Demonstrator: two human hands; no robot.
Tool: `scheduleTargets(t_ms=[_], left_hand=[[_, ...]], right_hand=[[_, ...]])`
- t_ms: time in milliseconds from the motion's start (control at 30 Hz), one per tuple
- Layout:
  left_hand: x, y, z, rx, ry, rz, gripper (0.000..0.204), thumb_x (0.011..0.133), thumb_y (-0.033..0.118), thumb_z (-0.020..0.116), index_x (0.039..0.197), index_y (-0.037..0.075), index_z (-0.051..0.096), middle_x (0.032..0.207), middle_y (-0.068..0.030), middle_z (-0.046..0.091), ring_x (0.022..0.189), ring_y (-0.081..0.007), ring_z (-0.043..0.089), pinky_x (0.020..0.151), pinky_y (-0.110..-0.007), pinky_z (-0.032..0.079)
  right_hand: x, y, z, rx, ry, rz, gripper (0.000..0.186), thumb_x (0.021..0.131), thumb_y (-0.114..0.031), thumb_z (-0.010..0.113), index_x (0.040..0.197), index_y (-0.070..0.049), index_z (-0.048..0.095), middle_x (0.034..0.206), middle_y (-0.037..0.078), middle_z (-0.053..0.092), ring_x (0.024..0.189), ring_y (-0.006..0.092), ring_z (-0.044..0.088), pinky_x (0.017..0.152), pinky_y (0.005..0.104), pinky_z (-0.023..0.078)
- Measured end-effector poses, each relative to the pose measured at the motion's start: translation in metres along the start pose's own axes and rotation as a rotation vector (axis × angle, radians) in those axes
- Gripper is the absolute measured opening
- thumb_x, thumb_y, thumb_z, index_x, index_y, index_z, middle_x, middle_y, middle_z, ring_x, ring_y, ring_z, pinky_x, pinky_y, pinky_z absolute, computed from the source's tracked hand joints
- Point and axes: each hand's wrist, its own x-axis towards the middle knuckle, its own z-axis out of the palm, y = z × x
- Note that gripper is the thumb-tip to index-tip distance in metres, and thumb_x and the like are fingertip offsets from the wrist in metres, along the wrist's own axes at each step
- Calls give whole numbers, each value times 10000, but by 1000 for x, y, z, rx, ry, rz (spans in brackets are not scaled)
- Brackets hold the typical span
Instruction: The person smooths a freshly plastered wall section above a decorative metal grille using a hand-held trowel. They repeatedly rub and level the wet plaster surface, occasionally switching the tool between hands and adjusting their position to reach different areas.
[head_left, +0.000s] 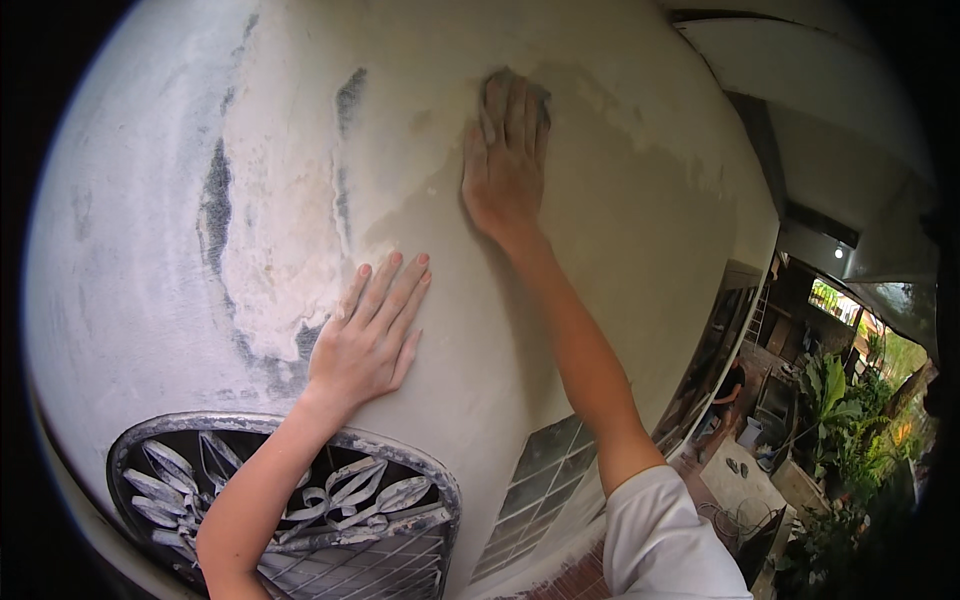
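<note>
My left hand [365, 335] lies flat on the pale wall [460, 330], fingers stretched and slightly apart, with nothing in it. It rests beside a rough, peeled patch [280, 250] edged with dark grey streaks. Higher up and to the right, my right hand [508, 160] presses a dark grey sheet [544, 100] against the wall. Only the edges of that sheet show past the fingers, so its exact kind cannot be made out. Around and below the right hand, part of the wall looks darker and browner than the rest.
Below my left hand is an arched opening with a leaf-patterned metal grille [350, 490]. A barred window [535, 480] sits lower right. Beyond the wall's right edge are green plants [840, 400], a person [730, 385], a pair of slippers [737, 467] and a roof overhang [800, 80].
</note>
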Motion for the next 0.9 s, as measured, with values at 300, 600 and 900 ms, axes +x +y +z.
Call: scheduleTargets(t_ms=[300, 600, 900], left_hand=[[-1, -4, -4, -103, -2, 10, 614, 937, 302, 529, 1489, 41, 462, 1609, -81, 367, 1508, -276, 296, 1249, -437, 189], [1, -6, -3, -82, -27, 73, 613, 934, 312, 537, 1493, 69, 468, 1604, -77, 375, 1502, -272, 309, 1245, -440, 203], [-2, -2, -1, -57, -18, 67, 604, 932, 305, 534, 1496, 98, 473, 1605, -53, 378, 1504, -264, 304, 1252, -447, 187]], right_hand=[[73, 45, 9, -4, 18, 15, 587, 1081, -379, 240, 1576, -69, 300, 1667, 161, 181, 1543, 339, 135, 1257, 469, 72], [-38, -19, -6, 12, -31, -24, 606, 1059, -371, 321, 1597, -99, 260, 1648, 220, 197, 1516, 394, 207, 1230, 529, 135], [85, 55, 5, -53, 8, 195, 619, 1073, -424, 259, 1592, -87, 260, 1666, 207, 136, 1544, 360, 115, 1257, 466, 75]])
